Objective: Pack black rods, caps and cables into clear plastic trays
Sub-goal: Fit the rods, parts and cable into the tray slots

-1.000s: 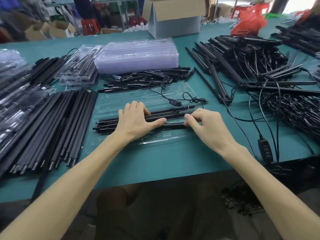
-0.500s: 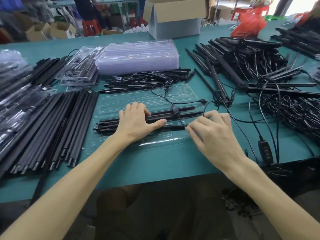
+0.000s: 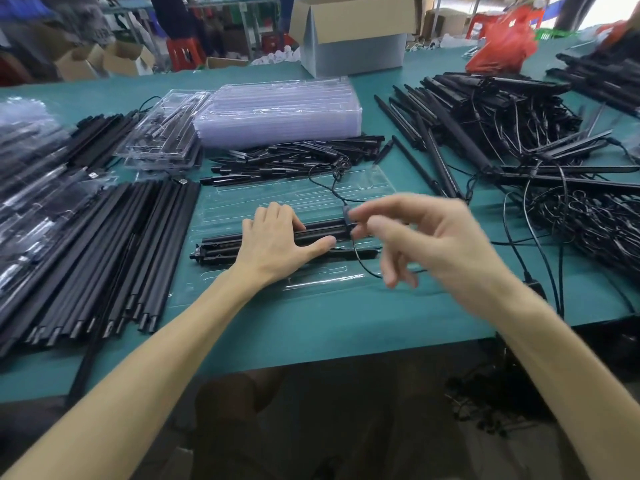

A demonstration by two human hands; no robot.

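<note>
A: Left hand (image 3: 277, 242)?
B: Flat on the long black rods (image 3: 221, 249) in the clear plastic tray (image 3: 242, 202), fingers pressed together, thumb out.
A: Right hand (image 3: 433, 237)?
B: Above the tray, blurred. Thumb and forefinger pinch the thin black cable (image 3: 360, 263); other fingers loosely curled.

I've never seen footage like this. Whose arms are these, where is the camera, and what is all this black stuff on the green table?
There is no machine here: a person packs parts by hand. The one camera sits on their head and looks down at both hands. The left hand lies flat on black rods in a clear tray. The right hand is blurred and seems to pinch a thin cable. On the green table lie more loose rods at the left, a stack of empty trays behind, and tangled cables at the right.
</note>
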